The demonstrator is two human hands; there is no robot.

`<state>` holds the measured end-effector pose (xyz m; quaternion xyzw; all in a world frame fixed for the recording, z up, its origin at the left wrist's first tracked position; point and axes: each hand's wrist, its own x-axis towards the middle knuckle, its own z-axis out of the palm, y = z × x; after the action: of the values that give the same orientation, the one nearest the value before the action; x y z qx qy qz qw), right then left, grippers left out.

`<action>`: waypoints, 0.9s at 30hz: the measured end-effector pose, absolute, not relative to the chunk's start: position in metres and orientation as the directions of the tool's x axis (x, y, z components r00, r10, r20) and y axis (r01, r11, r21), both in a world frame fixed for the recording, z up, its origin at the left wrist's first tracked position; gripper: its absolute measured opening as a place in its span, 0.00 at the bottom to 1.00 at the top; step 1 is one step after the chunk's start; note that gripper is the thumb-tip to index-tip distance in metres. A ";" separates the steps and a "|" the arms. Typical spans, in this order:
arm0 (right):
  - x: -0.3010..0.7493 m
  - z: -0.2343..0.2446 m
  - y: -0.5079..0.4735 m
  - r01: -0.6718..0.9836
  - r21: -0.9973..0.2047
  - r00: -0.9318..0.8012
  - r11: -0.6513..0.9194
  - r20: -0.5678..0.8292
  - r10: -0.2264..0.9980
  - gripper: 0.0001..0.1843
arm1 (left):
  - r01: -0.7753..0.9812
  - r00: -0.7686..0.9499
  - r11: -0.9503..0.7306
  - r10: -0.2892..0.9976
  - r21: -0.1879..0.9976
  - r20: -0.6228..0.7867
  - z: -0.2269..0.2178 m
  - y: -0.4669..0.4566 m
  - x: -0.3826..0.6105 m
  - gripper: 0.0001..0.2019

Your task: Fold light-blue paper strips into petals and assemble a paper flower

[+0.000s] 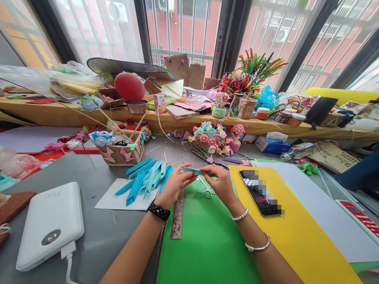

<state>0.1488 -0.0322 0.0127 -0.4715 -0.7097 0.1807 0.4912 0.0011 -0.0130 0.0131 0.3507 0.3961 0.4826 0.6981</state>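
Both my hands hold a narrow teal paper strip just above the table. My left hand pinches its left end and my right hand pinches its right end. Under my hands lies a green paper sheet, with a pair of small scissors on it between my hands. A ruler lies along the sheet's left edge, below my left hand. To the left, a pile of folded blue paper strips rests on a white sheet.
A phone lies on a yellow sheet at the right. A white power bank sits at the front left. A paper basket and a pink-and-blue flower bunch stand behind. The window ledge is crowded with craft supplies.
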 end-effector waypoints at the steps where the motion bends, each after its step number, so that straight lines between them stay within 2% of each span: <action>1: 0.149 0.012 -0.032 0.493 -0.711 -0.090 0.502 0.532 0.842 0.10 | -0.407 0.232 0.296 0.949 0.864 -0.215 0.013 -0.013 0.000 0.11; 5: 0.149 0.008 -0.031 0.514 -0.659 -0.150 0.549 0.561 0.814 0.11 | -0.439 0.244 0.313 0.944 0.842 -0.223 0.011 -0.012 -0.001 0.07; 11: 0.151 0.006 -0.031 0.643 -0.458 -0.264 0.614 0.621 0.738 0.12 | -0.434 0.208 0.285 0.955 0.855 -0.213 0.009 -0.010 -0.002 0.05; 15: 0.153 0.003 -0.030 0.677 -0.401 -0.279 0.617 0.636 0.720 0.10 | -0.416 0.218 0.281 0.954 0.865 -0.204 0.009 -0.009 -0.003 0.05; 18: 0.154 0.003 -0.028 0.673 -0.423 -0.256 0.606 0.636 0.728 0.09 | -0.329 0.237 0.225 0.960 0.917 -0.150 0.012 -0.007 -0.006 0.07; 21: 0.155 0.004 -0.028 0.650 -0.472 -0.244 0.596 0.613 0.752 0.09 | -0.122 0.241 0.034 0.971 0.992 -0.004 0.018 -0.007 -0.010 0.12; 24: 0.155 0.006 -0.029 0.572 -0.580 -0.226 0.581 0.569 0.791 0.09 | 0.099 0.289 -0.148 0.951 0.984 0.114 0.024 -0.008 -0.012 0.11; 27: 0.155 0.008 -0.029 0.481 -0.688 -0.184 0.544 0.527 0.830 0.10 | 0.161 0.276 -0.168 0.954 0.973 0.119 0.025 -0.008 -0.012 0.10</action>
<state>0.1548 -0.0289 0.0080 -0.4391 -0.7462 0.1878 0.4637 -0.0119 -0.0085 0.0247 0.6410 0.4347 0.4161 0.4764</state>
